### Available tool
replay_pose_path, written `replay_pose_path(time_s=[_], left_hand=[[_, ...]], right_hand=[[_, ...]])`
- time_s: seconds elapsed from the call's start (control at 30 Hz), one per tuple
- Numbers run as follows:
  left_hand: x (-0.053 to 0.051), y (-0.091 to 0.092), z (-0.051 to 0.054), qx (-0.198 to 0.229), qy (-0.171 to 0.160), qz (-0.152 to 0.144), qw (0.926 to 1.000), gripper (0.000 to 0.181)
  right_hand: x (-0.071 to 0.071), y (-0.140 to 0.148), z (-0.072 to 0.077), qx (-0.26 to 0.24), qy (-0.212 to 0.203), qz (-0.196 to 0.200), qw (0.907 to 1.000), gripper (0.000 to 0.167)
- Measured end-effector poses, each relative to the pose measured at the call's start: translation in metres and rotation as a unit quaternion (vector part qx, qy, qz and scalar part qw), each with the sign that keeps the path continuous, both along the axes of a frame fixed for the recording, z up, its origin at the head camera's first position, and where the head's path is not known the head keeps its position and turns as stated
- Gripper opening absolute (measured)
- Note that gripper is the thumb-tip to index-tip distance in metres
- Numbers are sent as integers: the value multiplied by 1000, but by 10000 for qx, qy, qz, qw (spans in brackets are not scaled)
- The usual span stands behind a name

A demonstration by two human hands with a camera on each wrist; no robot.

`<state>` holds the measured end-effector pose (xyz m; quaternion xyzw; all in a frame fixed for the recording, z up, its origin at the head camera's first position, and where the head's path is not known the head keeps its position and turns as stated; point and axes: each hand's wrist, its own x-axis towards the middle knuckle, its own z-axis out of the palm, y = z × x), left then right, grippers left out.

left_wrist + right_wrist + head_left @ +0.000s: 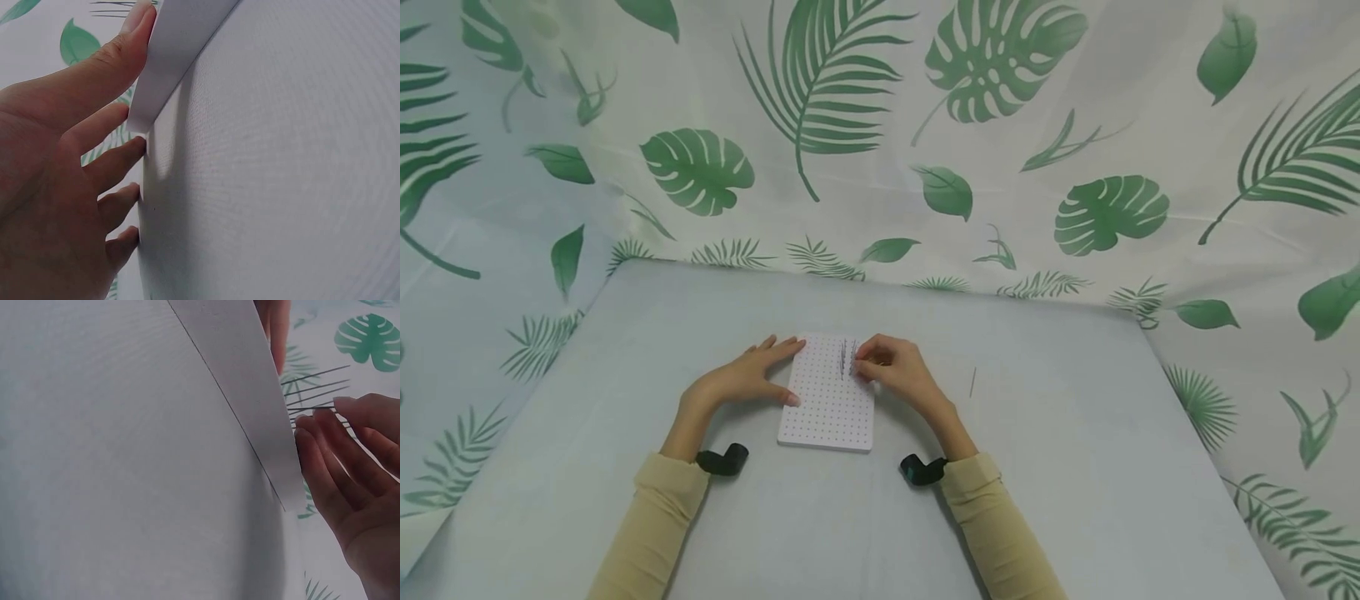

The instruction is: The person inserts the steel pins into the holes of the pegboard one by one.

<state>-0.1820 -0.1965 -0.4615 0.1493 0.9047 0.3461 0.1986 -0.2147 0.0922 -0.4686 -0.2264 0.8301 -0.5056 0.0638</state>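
Note:
A white board [827,417] with a grid of small holes lies on the table. Several thin dark metal pins [315,391] stand upright from its upper right part. My right hand [898,372] is over that side, and the right wrist view shows thumb and forefinger pinching one thin metal pin [312,409] among the others. Its lower end is partly hidden by the fingers. At the board's left edge, my left hand [737,382] is spread, thumb and forefinger resting on the board. The other left fingers [119,209] extend past the board's far corner.
One loose metal pin [973,382] lies on the white table [1075,467], right of the right hand. A leaf-printed cloth [865,208] rises behind the table and along its sides. Dark wrist cameras [724,460] sit on both wrists.

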Motion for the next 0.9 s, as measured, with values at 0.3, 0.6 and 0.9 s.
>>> replay_pose_path(time_s=[0.3, 0.6, 0.9], left_hand=[[2, 1, 1, 84, -9, -19, 10000, 97], [2, -1, 1, 137, -4, 15, 9999, 98], [2, -1, 0, 115, 12, 34, 9999, 97]], right_hand=[[-4, 12, 9, 448, -38, 84, 9990, 16], [-11, 43, 24, 524, -96, -82, 9985, 23], [-14, 61, 28, 978, -333, -412, 9938, 32]])
